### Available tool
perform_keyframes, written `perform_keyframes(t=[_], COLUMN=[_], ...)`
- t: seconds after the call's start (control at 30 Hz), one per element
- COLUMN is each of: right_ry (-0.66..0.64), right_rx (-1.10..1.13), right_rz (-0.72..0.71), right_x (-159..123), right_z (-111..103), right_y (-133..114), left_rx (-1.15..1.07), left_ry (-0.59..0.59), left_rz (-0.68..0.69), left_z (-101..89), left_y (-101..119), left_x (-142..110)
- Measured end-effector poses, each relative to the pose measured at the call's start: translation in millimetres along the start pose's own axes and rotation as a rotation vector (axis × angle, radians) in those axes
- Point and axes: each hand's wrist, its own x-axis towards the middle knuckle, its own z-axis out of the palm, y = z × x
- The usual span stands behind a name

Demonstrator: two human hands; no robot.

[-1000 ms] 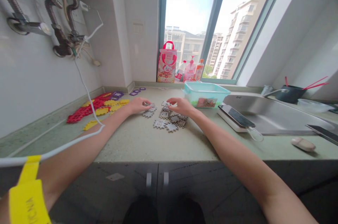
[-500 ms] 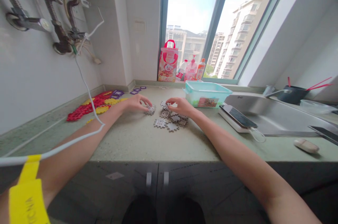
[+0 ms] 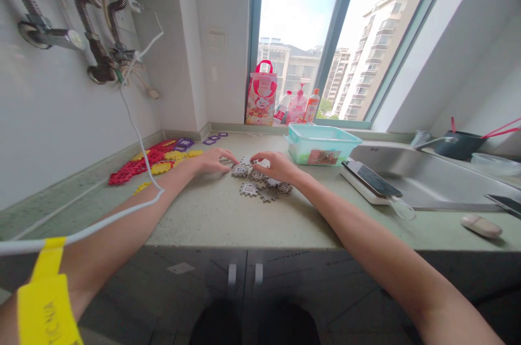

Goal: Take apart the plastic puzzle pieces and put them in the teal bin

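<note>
A loose cluster of grey interlocking toy pieces with toothed edges, some with window patterns, lies on the counter between my hands. My left hand (image 3: 214,160) is closed, with finger and thumb at the left edge of a grey window piece (image 3: 240,171). From the other side, my right hand (image 3: 279,166) pinches at a grey toothed piece (image 3: 245,161) just behind it; part of its grip is hidden. Nearer the counter's front lie another window piece (image 3: 248,189) and a plain toothed piece (image 3: 269,193). The right hand partly covers the rest of the cluster.
Red pieces (image 3: 132,167), yellow pieces (image 3: 163,167) and purple pieces (image 3: 184,144) lie at left. A white cable (image 3: 142,144) hangs across my left forearm. A turquoise tub (image 3: 323,139) stands behind my right hand, with a phone (image 3: 372,178) beside the sink (image 3: 427,182).
My left hand has moved right with the grey window piece, bringing it against the pieces by my right hand. The right hand stays nearly in place; the camera view has shifted slightly.
</note>
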Motion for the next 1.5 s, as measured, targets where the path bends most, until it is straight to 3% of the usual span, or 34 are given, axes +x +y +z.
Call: perform_keyframes(t=[0.17,0.3,0.43,0.63,0.77,0.83,0.97,1.13,1.3,1.5], right_ry=[-0.072,-0.156,-0.144,-0.150,-0.072,-0.031,-0.050,-0.065,-0.127,-0.141], right_rx=[-0.022,-0.050,-0.074,-0.069,-0.043,-0.066,-0.155,-0.213,-0.221,-0.255], right_rz=[-0.081,-0.041,-0.016,-0.050,-0.106,-0.090,-0.036,0.066,0.106,0.268], right_x=[2,2,3,3,2,1,-1,-2,-2,-4], right_z=[12,18,20,17,8,3,-4,-7,-7,-9], right_y=[-6,-9,-15,-17,-8,-1,16,29,37,45], left_rx=[0.036,0.033,0.129,0.151,0.091,-0.022,-0.236,-0.231,-0.232,-0.077], left_ry=[0.018,0.021,0.056,0.156,0.320,0.378,0.253,0.074,0.125,0.162], left_rz=[0.015,0.033,-0.069,-0.304,-0.302,-0.230,-0.018,0.006,-0.025,-0.146], left_z=[4.9,3.0,-0.8,-0.7,-2.8,-6.2,-7.7,1.8,0.8,2.7], left_y=[3,2,-7,-23,-19,-11,11,23,15,-5], left_x=[3,3,2,-2,-3,-3,-2,2,1,-3])
